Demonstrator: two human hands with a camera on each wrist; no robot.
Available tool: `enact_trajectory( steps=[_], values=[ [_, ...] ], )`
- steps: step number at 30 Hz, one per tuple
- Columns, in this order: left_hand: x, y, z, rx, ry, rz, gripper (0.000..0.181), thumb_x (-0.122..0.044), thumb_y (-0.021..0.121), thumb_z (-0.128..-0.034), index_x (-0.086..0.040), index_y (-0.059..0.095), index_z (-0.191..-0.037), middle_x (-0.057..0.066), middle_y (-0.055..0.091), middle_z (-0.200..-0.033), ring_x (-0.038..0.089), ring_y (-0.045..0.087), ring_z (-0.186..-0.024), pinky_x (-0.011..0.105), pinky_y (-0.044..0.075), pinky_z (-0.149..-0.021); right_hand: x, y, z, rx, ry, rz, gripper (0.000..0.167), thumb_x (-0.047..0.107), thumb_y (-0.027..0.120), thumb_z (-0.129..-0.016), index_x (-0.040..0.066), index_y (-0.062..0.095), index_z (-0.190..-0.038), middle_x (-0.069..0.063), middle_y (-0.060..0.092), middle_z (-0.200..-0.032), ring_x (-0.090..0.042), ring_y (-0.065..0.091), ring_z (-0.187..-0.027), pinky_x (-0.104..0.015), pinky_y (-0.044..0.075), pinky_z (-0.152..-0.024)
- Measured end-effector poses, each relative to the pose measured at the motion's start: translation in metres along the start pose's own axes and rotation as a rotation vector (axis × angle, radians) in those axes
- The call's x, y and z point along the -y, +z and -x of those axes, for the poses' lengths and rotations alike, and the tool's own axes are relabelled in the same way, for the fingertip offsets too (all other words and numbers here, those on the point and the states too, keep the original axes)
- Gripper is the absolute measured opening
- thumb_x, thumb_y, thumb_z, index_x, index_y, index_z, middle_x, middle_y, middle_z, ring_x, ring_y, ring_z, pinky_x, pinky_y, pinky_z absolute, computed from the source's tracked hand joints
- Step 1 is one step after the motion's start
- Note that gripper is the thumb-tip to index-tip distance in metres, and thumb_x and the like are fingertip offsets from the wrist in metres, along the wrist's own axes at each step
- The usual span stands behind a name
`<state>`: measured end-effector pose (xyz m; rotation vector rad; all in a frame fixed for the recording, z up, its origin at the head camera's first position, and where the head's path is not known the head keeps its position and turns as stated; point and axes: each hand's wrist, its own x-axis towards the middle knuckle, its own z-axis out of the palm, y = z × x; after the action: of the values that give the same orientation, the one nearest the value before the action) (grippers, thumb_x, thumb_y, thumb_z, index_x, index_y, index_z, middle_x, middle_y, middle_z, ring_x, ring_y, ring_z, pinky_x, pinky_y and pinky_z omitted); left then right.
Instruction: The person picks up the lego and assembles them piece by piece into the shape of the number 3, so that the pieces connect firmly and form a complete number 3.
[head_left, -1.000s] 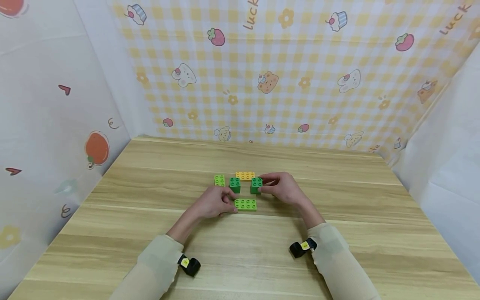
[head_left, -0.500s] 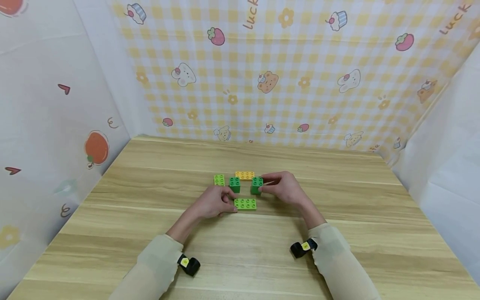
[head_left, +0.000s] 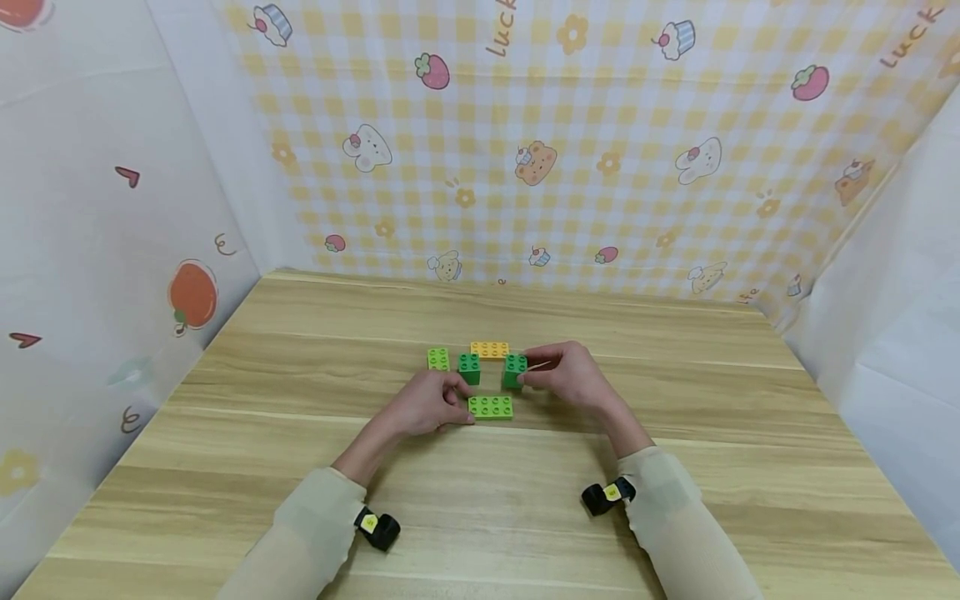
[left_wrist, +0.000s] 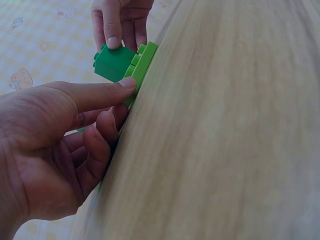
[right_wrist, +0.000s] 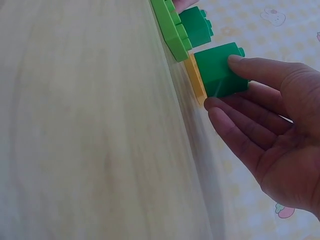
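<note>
Wood-grain table [head_left: 480, 517] below — left hand [head_left: 431, 404] pinches one end of a lime eight-stud brick [head_left: 492, 407], its long axis running sideways rightward; right hand [head_left: 572, 376], farther off, pinches a dark-green four-stud block [head_left: 513, 377] — beyond that brick's other end.

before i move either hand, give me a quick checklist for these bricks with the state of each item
1. Right hand has a pinch on the right dark green block: ok.
2. Left hand holds the left end of the front lime plate: ok.
3. Right dark green block stands apart from the left dark green block: ok, a gap shows.
4. Small lime plate in full view: not ok, the left hand hides its near end in the head view.
5. Right dark green block touching the table: cannot tell.
</note>
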<state>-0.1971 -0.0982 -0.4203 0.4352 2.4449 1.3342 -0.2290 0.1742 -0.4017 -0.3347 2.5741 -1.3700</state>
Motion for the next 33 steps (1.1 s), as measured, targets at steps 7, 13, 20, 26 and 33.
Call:
enact_trajectory(
  steps=[7,13,20,26,33],
  values=[
    [0.0013,0.0007,-0.0016,0.003,0.004,0.006,0.031,-0.008,0.087,-0.0862,-0.003,0.074,-0.114,0.001,0.064,-0.074,0.010,0.053,-0.050,0.023,0.043,-0.052,0.0019,-0.0007,0.0024,0.017,-0.002,-0.007,0.042,0.020,0.084,-0.091,0.008,0.075,-0.130,-0.010,0.077,-0.125,-0.022,0.074,-0.109,-0.036,0.062,-0.089],
    [0.0018,0.0006,-0.0014,0.001,0.017,0.010,0.030,-0.008,0.088,-0.0855,-0.002,0.074,-0.112,0.002,0.064,-0.073,0.011,0.053,-0.049,0.024,0.044,-0.051,0.0048,-0.0010,0.0042,0.032,-0.005,-0.014,0.043,0.020,0.085,-0.090,0.007,0.075,-0.130,-0.010,0.078,-0.122,-0.021,0.075,-0.107,-0.036,0.062,-0.089],
    [0.0009,0.0006,-0.0008,0.002,0.012,0.011,0.030,-0.008,0.088,-0.0855,-0.003,0.074,-0.111,0.001,0.063,-0.073,0.011,0.053,-0.049,0.024,0.043,-0.052,0.0060,-0.0014,0.0054,0.039,-0.023,0.033,0.043,0.021,0.086,-0.089,0.009,0.076,-0.129,-0.007,0.079,-0.118,-0.018,0.074,-0.104,-0.038,0.060,-0.093],
    [-0.0006,0.0000,-0.0001,0.004,0.017,0.011,0.030,-0.008,0.087,-0.0859,-0.002,0.074,-0.112,0.001,0.064,-0.072,0.011,0.053,-0.049,0.024,0.043,-0.052,0.0072,-0.0019,0.0058,0.053,-0.040,0.055,0.040,0.022,0.087,-0.088,0.012,0.079,-0.125,-0.004,0.080,-0.114,-0.016,0.073,-0.103,-0.040,0.059,-0.094],
    [-0.0014,0.0000,0.0006,0.000,0.015,0.007,0.030,-0.008,0.087,-0.0860,-0.002,0.074,-0.112,0.001,0.063,-0.073,0.011,0.053,-0.049,0.024,0.043,-0.052,0.0067,-0.0020,0.0058,0.088,-0.078,0.052,0.036,0.022,0.088,-0.087,0.012,0.081,-0.121,-0.003,0.081,-0.112,-0.014,0.073,-0.099,-0.035,0.059,-0.089]
  ],
)
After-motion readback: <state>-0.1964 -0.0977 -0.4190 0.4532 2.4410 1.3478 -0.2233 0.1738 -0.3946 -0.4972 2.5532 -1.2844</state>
